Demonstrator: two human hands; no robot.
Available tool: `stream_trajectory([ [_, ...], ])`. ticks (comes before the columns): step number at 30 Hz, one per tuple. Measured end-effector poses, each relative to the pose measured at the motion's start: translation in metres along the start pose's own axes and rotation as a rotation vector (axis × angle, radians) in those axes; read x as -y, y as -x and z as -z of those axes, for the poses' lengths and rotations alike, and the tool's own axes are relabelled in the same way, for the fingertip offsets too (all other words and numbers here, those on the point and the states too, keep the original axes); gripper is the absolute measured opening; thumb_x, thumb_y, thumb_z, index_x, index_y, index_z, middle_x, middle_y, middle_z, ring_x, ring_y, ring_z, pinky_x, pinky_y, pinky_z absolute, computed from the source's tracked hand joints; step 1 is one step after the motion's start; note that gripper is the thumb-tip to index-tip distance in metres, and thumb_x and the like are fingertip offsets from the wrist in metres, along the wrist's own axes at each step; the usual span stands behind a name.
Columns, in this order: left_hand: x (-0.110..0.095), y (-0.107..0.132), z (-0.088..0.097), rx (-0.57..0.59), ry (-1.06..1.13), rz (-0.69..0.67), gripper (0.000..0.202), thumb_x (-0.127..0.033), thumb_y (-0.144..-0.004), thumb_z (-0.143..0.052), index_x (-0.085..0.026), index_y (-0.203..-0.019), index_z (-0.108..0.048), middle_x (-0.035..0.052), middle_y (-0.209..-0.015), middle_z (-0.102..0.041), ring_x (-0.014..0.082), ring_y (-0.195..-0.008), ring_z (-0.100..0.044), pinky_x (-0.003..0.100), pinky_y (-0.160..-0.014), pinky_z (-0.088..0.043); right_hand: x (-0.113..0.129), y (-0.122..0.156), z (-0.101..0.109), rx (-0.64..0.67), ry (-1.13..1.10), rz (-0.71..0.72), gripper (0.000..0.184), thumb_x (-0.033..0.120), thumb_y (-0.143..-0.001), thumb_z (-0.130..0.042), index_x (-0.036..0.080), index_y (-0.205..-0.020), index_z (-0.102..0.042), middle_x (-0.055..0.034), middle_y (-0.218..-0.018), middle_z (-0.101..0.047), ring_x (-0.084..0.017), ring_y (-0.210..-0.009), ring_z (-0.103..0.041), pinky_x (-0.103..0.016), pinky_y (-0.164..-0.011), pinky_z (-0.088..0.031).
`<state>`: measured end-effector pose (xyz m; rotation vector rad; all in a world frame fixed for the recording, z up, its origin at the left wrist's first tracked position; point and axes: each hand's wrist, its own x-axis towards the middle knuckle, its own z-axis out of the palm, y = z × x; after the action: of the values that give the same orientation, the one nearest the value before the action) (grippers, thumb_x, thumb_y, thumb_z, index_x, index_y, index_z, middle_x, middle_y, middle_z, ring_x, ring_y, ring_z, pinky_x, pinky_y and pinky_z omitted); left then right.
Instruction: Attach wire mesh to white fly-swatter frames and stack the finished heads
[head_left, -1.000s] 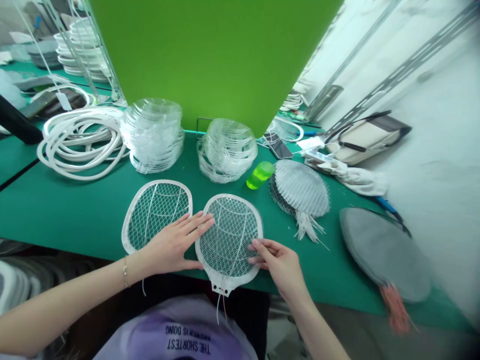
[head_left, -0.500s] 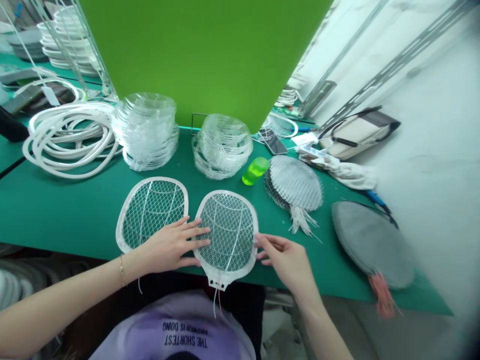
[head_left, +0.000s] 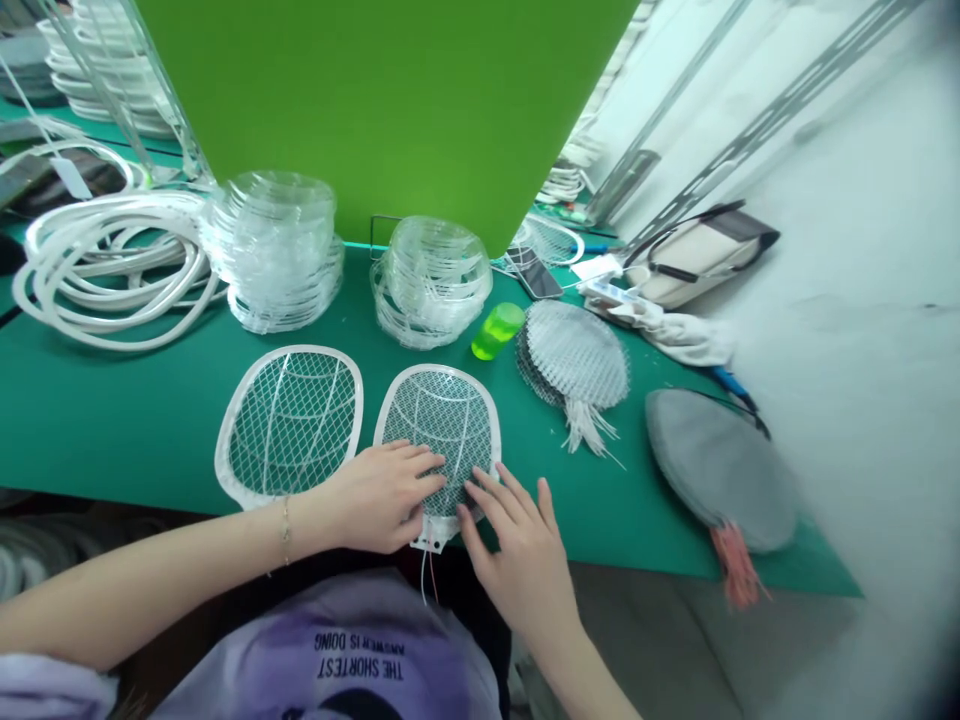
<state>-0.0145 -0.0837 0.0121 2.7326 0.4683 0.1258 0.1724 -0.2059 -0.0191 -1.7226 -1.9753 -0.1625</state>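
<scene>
Two white-framed mesh racket heads, like those of an electric fly swatter, lie side by side on the green table. My left hand (head_left: 386,490) rests with stretched fingers on the lower left of the right racket head (head_left: 439,410), hiding part of its rim. On its lower right side lies my right hand (head_left: 514,540), fingers spread over the mesh and rim. A white and a red wire hang from its pierced neck tab. The left racket head (head_left: 296,420) sits beside it, its lower edge partly behind my left forearm.
Behind stand two stacks of clear plastic rings (head_left: 274,250), (head_left: 431,285) and coiled white tubing (head_left: 112,270). To the right are a green jar (head_left: 497,332), a pile of metal mesh discs (head_left: 577,355), grey mesh discs (head_left: 720,470), a phone (head_left: 536,273) and a bag (head_left: 697,255). A green panel (head_left: 390,110) rises behind.
My left hand has slid right and down onto the mesh near the neck. My right hand has moved left from the right rim onto the lower mesh, its fingers now spread.
</scene>
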Motion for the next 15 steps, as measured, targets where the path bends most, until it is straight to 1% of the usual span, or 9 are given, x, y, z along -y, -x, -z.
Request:
stream_trajectory([
  [2, 0.0, -0.004, -0.004, -0.005, 0.024, 0.004, 0.037, -0.019, -0.086, -0.053, -0.014, -0.122, -0.064, 0.0138, -0.137, -0.061, 0.0304, -0.123, -0.059, 0.044, -0.104, -0.047, 0.018, 0.017, -0.001, -0.09, -0.042, 0.032, 0.024, 0.032, -0.092, -0.061, 0.019, -0.112, -0.067, -0.0106, -0.109, -0.075, -0.03, -0.108, -0.068, -0.051, -0.103, -0.044],
  [3, 0.001, -0.006, -0.005, -0.005, 0.035, 0.005, 0.036, -0.019, -0.085, -0.055, -0.015, -0.12, -0.064, 0.0136, -0.135, -0.061, 0.0302, -0.121, -0.059, 0.043, -0.101, -0.049, 0.027, 0.028, -0.004, -0.135, -0.065, 0.049, 0.025, 0.032, -0.091, -0.062, 0.019, -0.112, -0.068, -0.0103, -0.103, -0.076, -0.028, -0.1, -0.07, -0.047, -0.096, -0.049],
  [6, 0.002, -0.008, -0.003, 0.006, 0.067, 0.03, 0.031, -0.022, -0.081, -0.059, -0.018, -0.112, -0.064, 0.0122, -0.126, -0.063, 0.0297, -0.113, -0.06, 0.041, -0.094, -0.051, 0.047, 0.058, -0.022, -0.154, -0.056, 0.04, 0.021, 0.024, -0.094, -0.056, 0.019, -0.11, -0.069, -0.0082, -0.092, -0.076, -0.024, -0.083, -0.071, -0.039, -0.077, -0.053],
  [8, 0.002, -0.011, 0.001, 0.025, 0.083, 0.041, 0.03, -0.027, -0.079, -0.064, -0.018, -0.108, -0.063, 0.0114, -0.119, -0.064, 0.0295, -0.107, -0.06, 0.041, -0.091, -0.052, 0.048, 0.069, -0.034, -0.159, -0.073, 0.042, 0.023, 0.015, -0.093, -0.057, 0.018, -0.113, -0.069, -0.0085, -0.092, -0.075, -0.023, -0.08, -0.07, -0.036, -0.072, -0.055],
  [10, 0.002, -0.013, 0.006, 0.047, 0.093, 0.041, 0.033, -0.032, -0.076, -0.068, -0.018, -0.105, -0.062, 0.0106, -0.114, -0.063, 0.0291, -0.104, -0.059, 0.041, -0.089, -0.052, 0.042, 0.07, -0.04, -0.187, -0.125, 0.071, 0.032, 0.01, -0.091, -0.06, 0.017, -0.121, -0.066, -0.0088, -0.09, -0.073, -0.022, -0.08, -0.07, -0.034, -0.07, -0.058],
  [12, 0.001, -0.015, 0.009, 0.068, 0.091, 0.046, 0.035, -0.035, -0.075, -0.071, -0.018, -0.104, -0.062, 0.0096, -0.111, -0.062, 0.0283, -0.101, -0.058, 0.04, -0.087, -0.052, 0.035, 0.065, -0.04, -0.22, -0.165, 0.08, 0.04, 0.007, -0.089, -0.063, 0.017, -0.127, -0.064, -0.0088, -0.089, -0.072, -0.02, -0.077, -0.068, -0.033, -0.068, -0.059],
  [15, 0.001, -0.017, 0.012, 0.093, 0.077, 0.052, 0.037, -0.035, -0.074, -0.075, -0.016, -0.102, -0.062, 0.0083, -0.108, -0.061, 0.0269, -0.098, -0.057, 0.038, -0.083, -0.052, 0.033, 0.057, -0.034, -0.237, -0.177, 0.08, 0.047, 0.003, -0.086, -0.066, 0.016, -0.13, -0.063, -0.0088, -0.086, -0.071, -0.019, -0.071, -0.065, -0.032, -0.063, -0.057],
])
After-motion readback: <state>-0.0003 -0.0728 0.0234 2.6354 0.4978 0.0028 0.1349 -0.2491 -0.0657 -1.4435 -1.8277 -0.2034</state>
